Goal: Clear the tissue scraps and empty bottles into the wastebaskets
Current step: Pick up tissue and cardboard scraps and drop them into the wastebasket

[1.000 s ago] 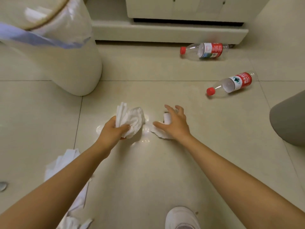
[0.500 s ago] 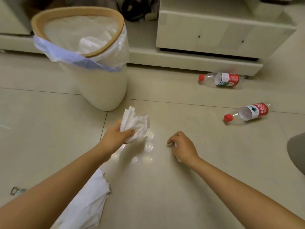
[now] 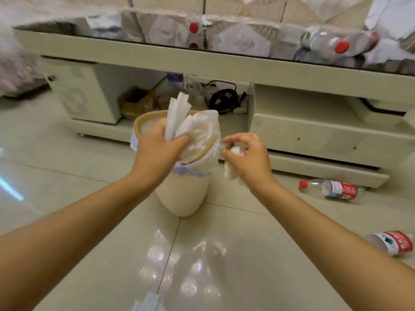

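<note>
Left hand [image 3: 157, 151] grips a crumpled tissue wad [image 3: 190, 129] over the wastebasket [image 3: 184, 194]; right hand [image 3: 249, 160] pinches a smaller scrap [image 3: 231, 171] beside its rim; both look light, soft, easily squeezed anywhere

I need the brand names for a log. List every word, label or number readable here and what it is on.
No text can be read.
Near bottle: red label, white characters, too blurred.
Far bottle: red and white label, print too small.
Bottles on the cabinet top: blurred.
</note>
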`<state>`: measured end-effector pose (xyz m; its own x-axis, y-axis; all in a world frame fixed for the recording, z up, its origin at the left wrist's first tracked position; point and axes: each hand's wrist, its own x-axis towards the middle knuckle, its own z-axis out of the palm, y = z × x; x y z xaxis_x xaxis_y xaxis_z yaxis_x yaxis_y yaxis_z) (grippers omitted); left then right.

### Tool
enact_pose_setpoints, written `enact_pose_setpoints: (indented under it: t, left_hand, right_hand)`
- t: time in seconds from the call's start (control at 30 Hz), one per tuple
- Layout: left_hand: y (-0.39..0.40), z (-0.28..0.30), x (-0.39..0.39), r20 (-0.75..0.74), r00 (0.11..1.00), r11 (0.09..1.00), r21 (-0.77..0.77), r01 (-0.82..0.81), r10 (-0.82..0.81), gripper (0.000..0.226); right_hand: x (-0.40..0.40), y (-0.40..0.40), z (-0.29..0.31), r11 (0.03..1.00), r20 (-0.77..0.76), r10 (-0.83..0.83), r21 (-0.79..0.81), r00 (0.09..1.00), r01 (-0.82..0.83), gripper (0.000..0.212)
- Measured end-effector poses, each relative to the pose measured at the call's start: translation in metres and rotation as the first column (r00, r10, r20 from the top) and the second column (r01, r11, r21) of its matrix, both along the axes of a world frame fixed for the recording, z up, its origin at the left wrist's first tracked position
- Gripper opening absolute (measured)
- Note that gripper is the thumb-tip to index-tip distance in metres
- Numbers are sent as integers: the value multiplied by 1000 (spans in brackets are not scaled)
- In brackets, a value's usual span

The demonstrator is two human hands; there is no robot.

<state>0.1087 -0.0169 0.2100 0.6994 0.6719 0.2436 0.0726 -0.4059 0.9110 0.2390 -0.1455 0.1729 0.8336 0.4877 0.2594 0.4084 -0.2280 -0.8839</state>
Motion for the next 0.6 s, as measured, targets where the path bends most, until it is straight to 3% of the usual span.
enact_pose_setpoints:
  t: [0.07, 0.17, 0.27, 0.4, 0.6]
  left_hand:
    - [26, 10, 17, -23, 998, 998, -29, -62, 61, 22]
    - [62, 7, 39, -220, 970, 986, -104, -131, 106, 26]
    - [80, -4, 50, -376, 925, 974, -182, -137, 60, 38]
    - [94, -16, 44, -308, 950, 959, -253, -128, 46, 47]
    - [103, -27, -1, -280, 958, 979, -169, -117, 66, 50]
  right_hand:
    - [8, 38, 14, 998, -14, -18, 60, 1000, 18, 22]
    - [18, 89, 28, 997, -51, -24, 72, 998, 27, 29]
    - [21, 117, 32, 997, -191, 25, 79, 981, -10, 41]
    - [15, 124, 31, 996, -265, 91, 46, 960, -81, 45]
    - [-11, 107, 17, 979, -208, 153, 166, 966, -119, 41]
